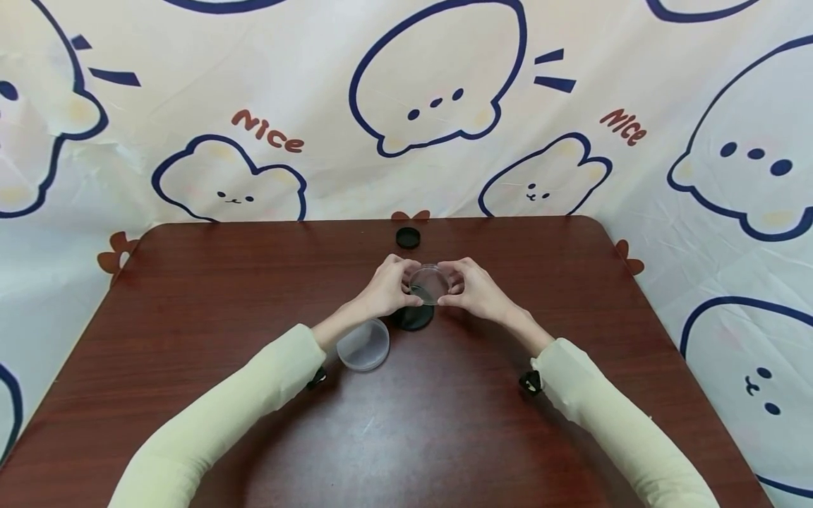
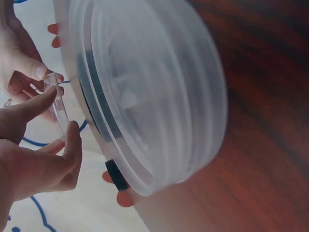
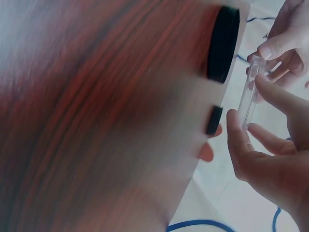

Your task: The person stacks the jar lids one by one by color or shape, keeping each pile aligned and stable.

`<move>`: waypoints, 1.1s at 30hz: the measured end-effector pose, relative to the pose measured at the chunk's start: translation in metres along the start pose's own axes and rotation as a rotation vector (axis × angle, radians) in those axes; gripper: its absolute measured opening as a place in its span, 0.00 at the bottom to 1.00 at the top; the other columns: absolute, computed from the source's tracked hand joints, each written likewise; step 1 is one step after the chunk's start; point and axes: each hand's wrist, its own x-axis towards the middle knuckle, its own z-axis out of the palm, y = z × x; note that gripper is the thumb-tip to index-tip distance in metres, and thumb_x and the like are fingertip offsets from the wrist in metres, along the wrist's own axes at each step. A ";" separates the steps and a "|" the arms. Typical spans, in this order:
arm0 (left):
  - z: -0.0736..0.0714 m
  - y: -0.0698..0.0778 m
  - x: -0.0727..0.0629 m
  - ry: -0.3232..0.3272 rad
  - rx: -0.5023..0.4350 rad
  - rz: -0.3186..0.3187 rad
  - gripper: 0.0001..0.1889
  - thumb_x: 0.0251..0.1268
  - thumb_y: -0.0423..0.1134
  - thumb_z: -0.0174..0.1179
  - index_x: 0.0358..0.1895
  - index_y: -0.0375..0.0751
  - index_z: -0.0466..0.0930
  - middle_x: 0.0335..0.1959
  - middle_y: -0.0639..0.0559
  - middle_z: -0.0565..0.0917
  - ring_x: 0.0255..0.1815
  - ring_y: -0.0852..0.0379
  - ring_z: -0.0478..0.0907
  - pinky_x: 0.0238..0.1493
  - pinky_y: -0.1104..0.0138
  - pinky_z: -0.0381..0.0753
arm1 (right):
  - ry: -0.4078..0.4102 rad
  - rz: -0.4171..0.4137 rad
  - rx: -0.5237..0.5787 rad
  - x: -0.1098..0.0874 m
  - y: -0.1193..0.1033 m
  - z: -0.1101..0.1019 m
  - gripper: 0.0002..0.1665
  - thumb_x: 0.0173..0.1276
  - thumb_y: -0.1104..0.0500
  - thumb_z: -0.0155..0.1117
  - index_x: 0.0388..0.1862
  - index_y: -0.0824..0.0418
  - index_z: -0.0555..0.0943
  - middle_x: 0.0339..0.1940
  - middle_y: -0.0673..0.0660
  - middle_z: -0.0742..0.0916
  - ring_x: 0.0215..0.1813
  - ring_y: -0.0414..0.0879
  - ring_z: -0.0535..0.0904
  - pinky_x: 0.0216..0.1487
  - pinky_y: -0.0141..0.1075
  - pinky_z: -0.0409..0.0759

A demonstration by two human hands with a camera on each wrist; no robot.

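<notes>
Both hands hold a small clear round dish (image 1: 430,284) between them, raised over the far middle of the table. My left hand (image 1: 395,288) pinches its left rim between thumb and fingers, and my right hand (image 1: 475,289) pinches the right rim. Seen edge-on in the right wrist view, the dish (image 3: 248,96) is thin and see-through. Partly hidden behind the dish and left hand lies a larger black round disc (image 1: 414,319). Close to the left wrist, a translucent round container (image 1: 363,346) stands on the table; it looms large in the left wrist view.
Near the back edge of the brown wooden table (image 1: 406,437) lies a small black round piece (image 1: 408,238). A patterned cloth (image 1: 330,176) with cartoon outlines hangs behind the table and along both sides.
</notes>
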 end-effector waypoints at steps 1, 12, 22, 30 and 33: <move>-0.001 0.000 -0.003 0.003 -0.003 -0.007 0.34 0.52 0.31 0.73 0.63 0.30 0.70 0.56 0.35 0.67 0.44 0.49 0.79 0.43 0.69 0.79 | -0.001 -0.005 0.000 -0.001 -0.003 0.002 0.37 0.56 0.66 0.75 0.65 0.68 0.72 0.50 0.64 0.73 0.43 0.50 0.81 0.43 0.34 0.80; -0.012 -0.004 -0.046 0.047 -0.026 0.001 0.36 0.50 0.27 0.72 0.66 0.30 0.69 0.54 0.35 0.68 0.43 0.47 0.79 0.43 0.65 0.80 | -0.050 -0.052 0.024 -0.009 -0.030 0.025 0.37 0.56 0.70 0.73 0.65 0.70 0.71 0.51 0.64 0.72 0.46 0.50 0.80 0.45 0.32 0.80; -0.022 -0.011 -0.084 0.089 -0.005 0.034 0.34 0.46 0.25 0.74 0.61 0.28 0.72 0.48 0.35 0.70 0.44 0.44 0.78 0.41 0.63 0.81 | -0.094 -0.107 0.037 -0.015 -0.050 0.047 0.37 0.55 0.68 0.75 0.64 0.70 0.71 0.49 0.64 0.72 0.45 0.50 0.79 0.45 0.32 0.79; -0.026 -0.018 -0.111 0.075 0.049 -0.021 0.34 0.45 0.26 0.75 0.60 0.28 0.73 0.48 0.36 0.71 0.47 0.41 0.76 0.42 0.61 0.81 | -0.133 -0.167 0.007 -0.018 -0.060 0.069 0.37 0.54 0.68 0.75 0.63 0.71 0.72 0.50 0.63 0.72 0.43 0.48 0.78 0.43 0.30 0.79; -0.027 -0.020 -0.118 0.078 0.071 -0.031 0.34 0.45 0.27 0.75 0.60 0.28 0.73 0.48 0.35 0.71 0.46 0.42 0.77 0.41 0.61 0.81 | -0.139 -0.183 -0.012 -0.018 -0.064 0.074 0.37 0.54 0.67 0.75 0.63 0.71 0.72 0.50 0.63 0.72 0.43 0.46 0.78 0.42 0.28 0.78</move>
